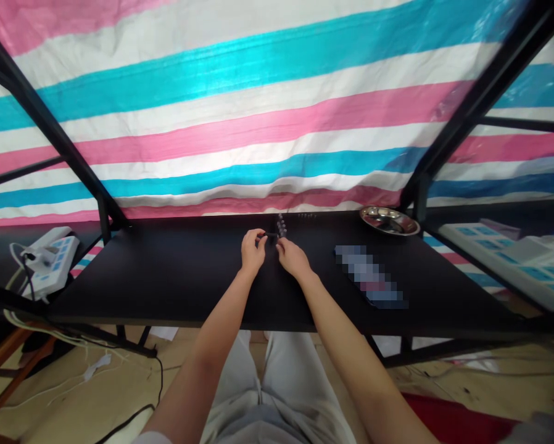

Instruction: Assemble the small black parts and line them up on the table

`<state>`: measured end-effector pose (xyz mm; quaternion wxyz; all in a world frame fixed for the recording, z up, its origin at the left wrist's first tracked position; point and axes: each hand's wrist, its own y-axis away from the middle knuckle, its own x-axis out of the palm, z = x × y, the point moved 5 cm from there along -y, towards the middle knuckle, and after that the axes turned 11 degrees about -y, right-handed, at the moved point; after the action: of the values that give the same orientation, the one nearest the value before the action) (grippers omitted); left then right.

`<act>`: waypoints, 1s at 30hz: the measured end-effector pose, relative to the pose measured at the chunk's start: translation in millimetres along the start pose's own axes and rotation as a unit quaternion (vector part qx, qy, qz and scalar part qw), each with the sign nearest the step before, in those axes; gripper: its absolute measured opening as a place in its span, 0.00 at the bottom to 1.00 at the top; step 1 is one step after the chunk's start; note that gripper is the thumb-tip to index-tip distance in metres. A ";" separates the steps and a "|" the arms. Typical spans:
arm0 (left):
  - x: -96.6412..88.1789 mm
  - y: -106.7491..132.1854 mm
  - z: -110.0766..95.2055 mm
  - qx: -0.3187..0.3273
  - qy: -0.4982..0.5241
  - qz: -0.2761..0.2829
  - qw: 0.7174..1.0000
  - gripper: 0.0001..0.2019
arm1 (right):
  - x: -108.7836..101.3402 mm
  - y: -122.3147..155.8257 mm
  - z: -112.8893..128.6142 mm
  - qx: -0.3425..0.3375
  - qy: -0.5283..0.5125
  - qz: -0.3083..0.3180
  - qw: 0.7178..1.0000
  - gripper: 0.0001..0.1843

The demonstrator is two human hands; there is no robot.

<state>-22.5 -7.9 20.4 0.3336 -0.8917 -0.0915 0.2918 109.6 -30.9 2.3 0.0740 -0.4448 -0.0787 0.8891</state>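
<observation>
My left hand and my right hand rest on the black table, fingers curled and pinched towards each other. Between the fingertips sits a small dark part, too small to name. Just behind it stands a small stack of grey pieces. A short row of tiny dark pieces lies further back near the table's far edge.
A shiny metal dish sits at the table's back right. A blurred flat object lies right of my hands. White power strips with cables are at the left, more at the right. Black frame posts and a striped tarp stand behind.
</observation>
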 end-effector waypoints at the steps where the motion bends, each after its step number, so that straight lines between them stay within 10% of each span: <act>1: -1.0 -0.1 -1.3 0.005 0.001 -0.004 1.000 0.05 | -0.3 0.4 0.8 -0.001 0.000 0.002 1.000 0.13; 12: -3.4 7.1 -28.6 0.077 0.000 0.056 0.996 0.16 | -1.2 3.3 9.2 -0.036 -0.024 -0.003 0.999 0.12; 30: -0.2 4.9 -14.7 0.013 0.000 0.023 1.000 0.09 | -2.8 2.2 6.4 -0.092 -0.179 -0.107 0.974 0.17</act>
<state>-14.2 -19.6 26.2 0.3379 -0.8894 -0.0672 0.3005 106.0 -34.1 7.7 0.1116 -0.2727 -0.2193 0.9301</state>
